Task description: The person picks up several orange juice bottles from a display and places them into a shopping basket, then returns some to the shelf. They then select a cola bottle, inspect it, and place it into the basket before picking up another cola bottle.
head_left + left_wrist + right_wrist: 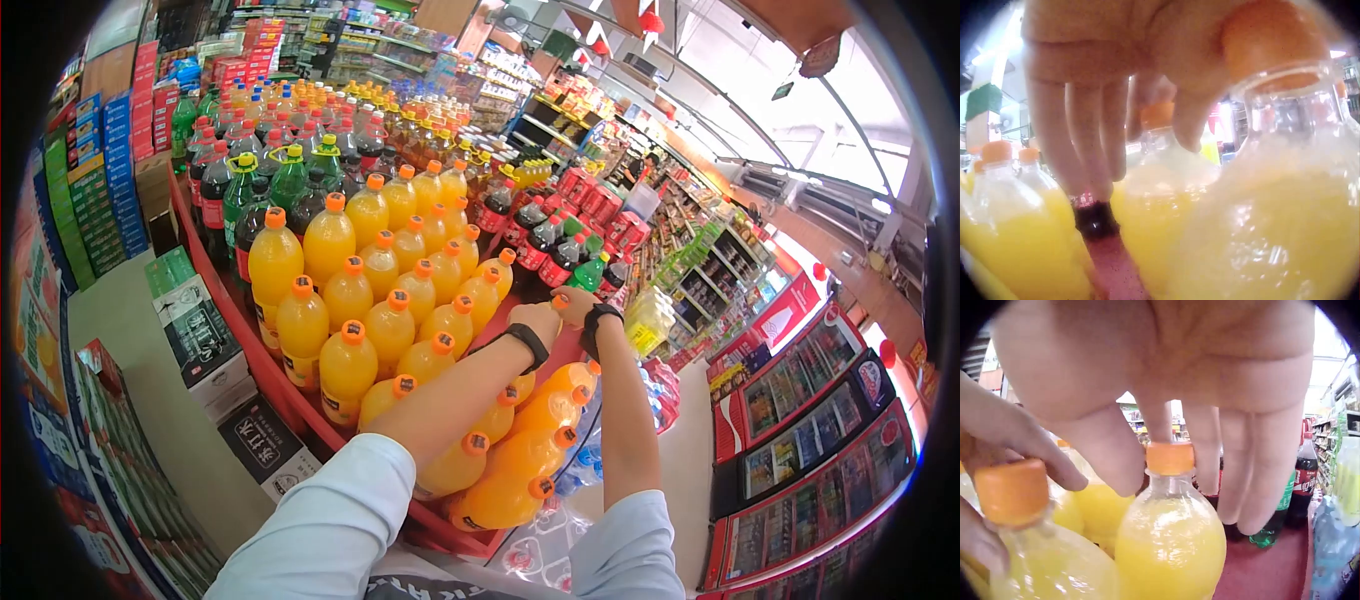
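Both hands reach forward over a red display bin of orange soda bottles with orange caps. At the neck of one orange soda bottle, my left hand has its thumb and fingers on either side of the cap. My right hand, just to its right, pinches a second orange soda bottle at the orange cap, fingers pointing down. Both of these bottles stand upright. In the left wrist view another orange soda bottle fills the near right, its cap close under the palm.
Rows of upright orange bottles fill the bin's left side; several lean by the near right corner. Cola bottles and a green bottle stand beyond the hands. The red bin edge runs along the left.
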The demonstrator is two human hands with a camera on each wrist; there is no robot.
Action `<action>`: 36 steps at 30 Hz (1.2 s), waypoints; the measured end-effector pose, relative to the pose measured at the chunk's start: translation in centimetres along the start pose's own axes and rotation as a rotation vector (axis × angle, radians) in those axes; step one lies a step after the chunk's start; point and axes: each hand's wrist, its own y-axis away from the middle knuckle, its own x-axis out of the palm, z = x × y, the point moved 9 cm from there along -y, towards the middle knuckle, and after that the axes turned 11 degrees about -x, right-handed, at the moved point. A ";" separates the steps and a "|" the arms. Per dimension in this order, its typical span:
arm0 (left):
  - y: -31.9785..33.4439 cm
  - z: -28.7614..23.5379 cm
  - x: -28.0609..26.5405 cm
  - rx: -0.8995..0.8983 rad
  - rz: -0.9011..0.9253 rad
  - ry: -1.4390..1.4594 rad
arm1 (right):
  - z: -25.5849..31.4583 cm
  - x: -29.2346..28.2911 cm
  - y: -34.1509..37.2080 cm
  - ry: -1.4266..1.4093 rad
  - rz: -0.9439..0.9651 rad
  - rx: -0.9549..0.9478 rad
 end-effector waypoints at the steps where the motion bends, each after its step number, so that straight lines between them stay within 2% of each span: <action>1: 0.1 0.0 -0.4 0.017 0.008 -0.036 | 1.2 -0.7 0.7 0.044 0.002 -0.023; 3: 0.1 -0.1 -1.5 0.069 0.008 -0.050 | 3.2 -1.9 1.9 0.129 0.009 -0.074; 5: 0.5 -0.6 -3.7 0.126 0.044 -0.023 | 1.4 -2.8 2.1 0.166 -0.104 -0.088; 6: 0.4 -0.9 -4.4 0.141 0.104 0.026 | 3.9 -4.6 4.7 0.171 -0.169 -0.102; 9: 1.4 -2.5 -9.4 0.292 0.166 0.119 | 5.8 -5.8 8.2 0.119 -0.225 -0.171; 13: 4.5 -3.3 -15.5 0.358 0.250 0.221 | 5.7 -4.4 9.5 0.148 -0.058 0.018; 15: 6.2 -3.0 -15.0 0.403 0.199 0.193 | 1.9 -2.7 6.2 0.210 -0.088 -0.023; 16: 7.5 -3.0 -15.0 0.417 0.162 0.182 | 3.3 -2.9 5.6 0.207 -0.083 -0.043; 18: 11.9 -3.1 -13.1 0.492 0.278 -0.020 | 4.1 -3.2 5.1 0.120 -0.142 -0.002; 20: 16.7 -2.5 -12.0 0.491 0.487 -0.098 | 5.0 -3.2 3.6 0.245 -0.213 -0.096; 22: 19.7 -1.5 -12.1 0.480 0.394 -0.054 | 2.5 -2.4 1.2 0.294 -0.290 -0.141; 24: 21.9 -0.3 -11.9 0.459 0.266 -0.019 | 3.2 -1.7 0.4 0.263 -0.139 -0.028; 27: 22.9 0.9 -11.6 0.410 0.212 0.136 | 1.0 -1.0 -1.0 0.285 -0.175 -0.002; 28: 23.0 1.1 -11.3 0.399 0.179 0.192 | 3.2 -1.7 0.2 0.309 -0.177 0.094; 30: 23.1 1.2 -10.9 0.364 0.136 0.230 | 3.9 -1.8 0.7 0.313 -0.222 0.158; 36: 23.5 1.3 -11.3 0.319 0.047 0.260 | 3.7 -1.5 0.5 0.333 -0.272 0.221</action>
